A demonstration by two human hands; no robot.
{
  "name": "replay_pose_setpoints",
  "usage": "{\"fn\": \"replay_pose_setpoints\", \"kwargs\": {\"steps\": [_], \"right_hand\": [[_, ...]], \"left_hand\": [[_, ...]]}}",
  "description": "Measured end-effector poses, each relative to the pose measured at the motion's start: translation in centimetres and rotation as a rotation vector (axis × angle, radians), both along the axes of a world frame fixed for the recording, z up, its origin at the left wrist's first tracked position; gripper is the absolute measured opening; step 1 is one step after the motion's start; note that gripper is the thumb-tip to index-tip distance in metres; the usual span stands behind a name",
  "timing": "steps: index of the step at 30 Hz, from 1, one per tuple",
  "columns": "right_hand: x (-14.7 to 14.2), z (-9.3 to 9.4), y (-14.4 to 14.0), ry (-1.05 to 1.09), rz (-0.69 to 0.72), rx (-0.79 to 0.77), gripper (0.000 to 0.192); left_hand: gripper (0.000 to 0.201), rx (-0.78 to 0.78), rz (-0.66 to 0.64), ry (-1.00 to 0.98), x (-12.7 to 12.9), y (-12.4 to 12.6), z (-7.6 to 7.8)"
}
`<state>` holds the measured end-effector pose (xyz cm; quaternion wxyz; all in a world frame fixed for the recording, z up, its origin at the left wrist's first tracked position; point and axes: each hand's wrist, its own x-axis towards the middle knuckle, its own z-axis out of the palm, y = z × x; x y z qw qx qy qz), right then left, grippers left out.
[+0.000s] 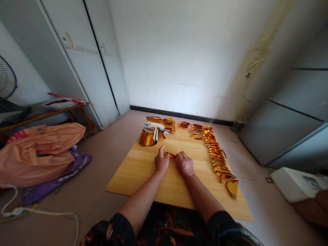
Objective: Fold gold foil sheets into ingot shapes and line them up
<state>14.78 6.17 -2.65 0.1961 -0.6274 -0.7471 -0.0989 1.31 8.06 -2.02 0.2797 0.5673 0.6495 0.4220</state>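
Unfolded gold foil sheets heaped at left of the wooden board — still plenty. At centre, left hand and right hand pinching one gold foil piece, half creased. At right, long row of folded pieces — finished.

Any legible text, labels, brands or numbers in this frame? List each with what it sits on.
None can be read.
Purple bag: pale print, too blurred.
White device: a panel with marks, too small.
Orange bag: small dark marks, illegible.
Gold foil piece between the left hand and right hand: no print visible.
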Motion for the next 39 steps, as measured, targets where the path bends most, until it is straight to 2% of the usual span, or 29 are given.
{"fn": "replay_pose_setpoints", "kwargs": {"steps": [4, 9, 12, 15, 20, 26, 29, 32, 35, 37, 39], "right_hand": [[0.0, 0.1, 0.0, 0.04, 0.003, -0.016, 0.024], [0.3, 0.2, -0.4, 0.206, 0.052, -0.002, 0.021], [0.9, 0.0, -0.5, 0.322, 0.011, -0.011, 0.025], [1.6, -0.4, -0.3, 0.463, -0.039, -0.023, 0.021], [2.1, -0.7, 0.4, 0.857, -0.057, -0.075, 0.022], [1.5, 0.0, 0.8, 1.517, -0.112, -0.159, 0.035], [1.4, 0.3, 0.8, 1.696, -0.12, -0.195, 0.04], [1.9, 0.5, 0.8, 1.564, -0.193, -0.18, 0.038], [3.0, 0.8, 0.5, 1.099, -0.259, -0.003, 0.031], [3.8, 1.1, 0.3, 0.762, -0.232, 0.12, 0.024], [4.4, 1.5, 0.2, 0.512, -0.185, 0.179, 0.02]], "left_hand": [[0.052, -0.005, 0.013, -0.005, 0.0, 0.0, -0.1], [0.054, 0.0, 0.028, -0.059, 0.1, 0.3, -0.4], [0.055, -0.008, 0.03, -0.084, 0.1, 0.6, -0.7], [0.058, -0.009, 0.041, -0.096, 0.2, 0.9, -0.9], [0.058, -0.017, 0.066, -0.072, 0.4, 1.2, -0.9], [0.059, 0.004, 0.041, -0.212, 1.7, 1.7, -0.7], [0.061, -0.01, 0.022, -0.23, 2.7, 1.9, -0.4], [0.062, -0.023, 0.016, -0.201, 3.6, 2.1, -0.1], [0.063, -0.03, 0.01, -0.173, 4.1, 2.3, 0.2], [0.062, -0.031, 0.007, -0.167, 4.3, 2.3, 0.4], [0.06, -0.027, 0.002, -0.171, 4.6, 2.3, 0.5]]}}
